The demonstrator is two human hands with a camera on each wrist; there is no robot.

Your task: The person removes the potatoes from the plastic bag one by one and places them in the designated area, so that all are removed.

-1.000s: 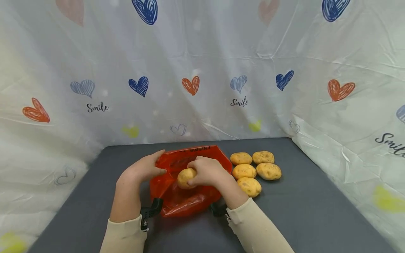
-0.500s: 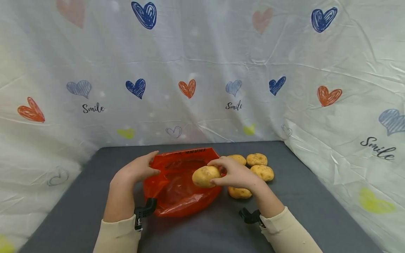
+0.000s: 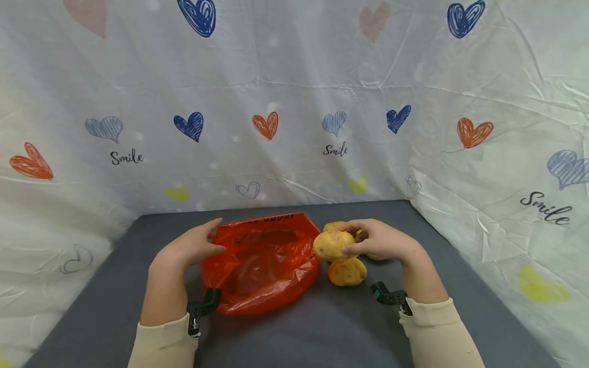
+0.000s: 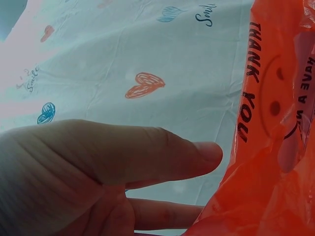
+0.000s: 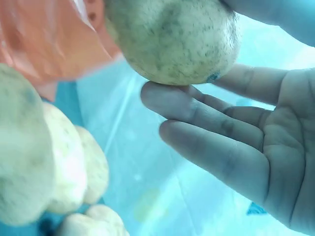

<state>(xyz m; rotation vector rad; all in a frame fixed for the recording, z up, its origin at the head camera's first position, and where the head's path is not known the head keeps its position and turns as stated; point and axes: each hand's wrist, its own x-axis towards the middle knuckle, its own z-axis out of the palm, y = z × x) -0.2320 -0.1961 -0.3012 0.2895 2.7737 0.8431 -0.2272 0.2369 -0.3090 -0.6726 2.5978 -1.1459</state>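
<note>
My right hand (image 3: pixel 382 239) pinches a yellow potato (image 3: pixel 332 246) between thumb and fingers, just right of the red plastic bag (image 3: pixel 264 271). In the right wrist view the held potato (image 5: pixel 174 42) rests against the fingertips, and several other potatoes (image 5: pixel 64 157) lie to the left. One loose potato (image 3: pixel 347 272) shows below the held one in the head view; the hand mostly hides the others. At the bag's left edge is my left hand (image 3: pixel 188 249), its thumb and fingers extended. The left wrist view shows one finger reaching the bag's edge (image 4: pixel 261 142), the thumb apart from it.
A dark grey tabletop (image 3: pixel 294 337) bears the bag and potatoes. Behind it and at the sides hangs a white sheet (image 3: pixel 221 168) with printed hearts. Black wrist mounts (image 3: pixel 388 295) jut inward from both wrists.
My right hand has carried the potato rightward, from over the bag's opening to above the loose potatoes. My left hand stays by the bag's left edge. The head view has shifted slightly.
</note>
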